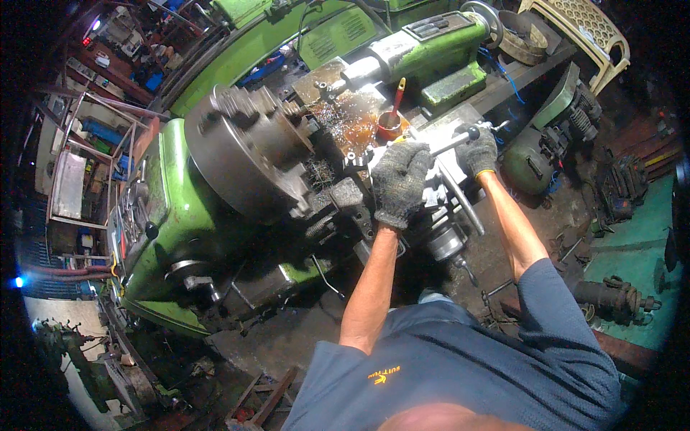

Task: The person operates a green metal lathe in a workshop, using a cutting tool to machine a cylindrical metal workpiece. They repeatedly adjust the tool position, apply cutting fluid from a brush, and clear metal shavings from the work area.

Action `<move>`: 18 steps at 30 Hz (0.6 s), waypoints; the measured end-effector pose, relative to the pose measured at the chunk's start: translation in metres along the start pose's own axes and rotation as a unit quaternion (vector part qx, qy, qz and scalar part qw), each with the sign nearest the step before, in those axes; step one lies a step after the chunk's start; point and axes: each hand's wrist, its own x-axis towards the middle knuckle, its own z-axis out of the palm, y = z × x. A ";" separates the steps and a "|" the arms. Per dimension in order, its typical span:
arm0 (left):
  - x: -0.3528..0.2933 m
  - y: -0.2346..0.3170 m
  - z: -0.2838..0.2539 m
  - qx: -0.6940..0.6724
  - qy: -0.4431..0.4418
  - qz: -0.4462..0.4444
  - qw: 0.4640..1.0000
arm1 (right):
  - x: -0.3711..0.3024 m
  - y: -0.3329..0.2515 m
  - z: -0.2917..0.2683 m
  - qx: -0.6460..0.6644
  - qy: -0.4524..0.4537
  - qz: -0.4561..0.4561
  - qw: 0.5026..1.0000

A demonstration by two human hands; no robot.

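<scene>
A person in grey knit gloves leans over a green metal lathe [180,215]. The left hand [399,183] rests palm down on the tool post [374,154] on the carriage, just right of the large round chuck [244,151]; whether its grip is clenched cannot be told. The right hand [480,152] grasps a steel crank handle [453,144]. A small orange cup [389,126] stands behind, amid metal shavings.
</scene>
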 end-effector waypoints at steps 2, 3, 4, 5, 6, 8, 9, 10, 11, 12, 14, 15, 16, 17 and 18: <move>-0.001 0.000 0.001 -0.002 0.006 -0.001 1.000 | 0.000 -0.002 0.000 -0.010 -0.001 0.000 1.000; -0.001 -0.001 0.001 -0.003 0.009 -0.002 1.000 | 0.000 -0.002 -0.001 -0.005 0.000 -0.001 1.000; -0.001 0.000 0.001 -0.004 0.009 -0.005 1.000 | 0.000 -0.001 -0.001 0.001 0.001 -0.003 1.000; 0.000 0.001 0.001 -0.006 0.009 -0.008 1.000 | 0.000 -0.001 -0.001 0.006 0.002 -0.004 1.000; 0.000 0.002 0.001 -0.007 0.009 -0.012 1.000 | 0.000 -0.003 -0.003 0.007 0.010 -0.009 1.000; -0.001 0.003 0.001 -0.010 0.010 -0.015 1.000 | -0.002 -0.008 -0.006 0.010 0.025 -0.020 0.999; -0.001 0.003 0.001 -0.012 0.011 -0.016 1.000 | -0.001 -0.006 -0.004 0.008 0.026 -0.024 0.999; -0.001 0.002 0.001 -0.005 0.012 -0.003 1.000 | -0.001 -0.005 -0.003 0.006 0.026 -0.028 0.999; -0.001 0.000 0.001 0.002 0.014 0.010 1.000 | -0.001 -0.003 -0.002 0.003 0.026 -0.032 0.999; -0.001 -0.001 0.001 0.011 0.015 0.022 1.000 | 0.000 -0.003 -0.002 0.007 0.019 -0.025 0.999; -0.002 0.000 0.001 0.001 0.015 0.003 1.000 | -0.001 -0.003 -0.002 0.014 0.006 -0.013 1.000; -0.002 0.002 0.001 -0.004 0.014 -0.006 1.000 | -0.001 -0.003 -0.002 0.018 0.012 -0.011 1.000; -0.002 0.002 0.001 -0.006 0.014 -0.007 1.000 | -0.002 -0.003 -0.002 0.023 0.018 -0.010 1.000; -0.002 0.001 0.002 -0.008 0.014 -0.008 1.000 | -0.003 -0.002 -0.002 0.028 0.025 -0.008 0.999; -0.002 0.000 0.002 -0.009 0.014 -0.009 1.000 | -0.003 -0.003 -0.002 0.025 0.028 -0.013 0.999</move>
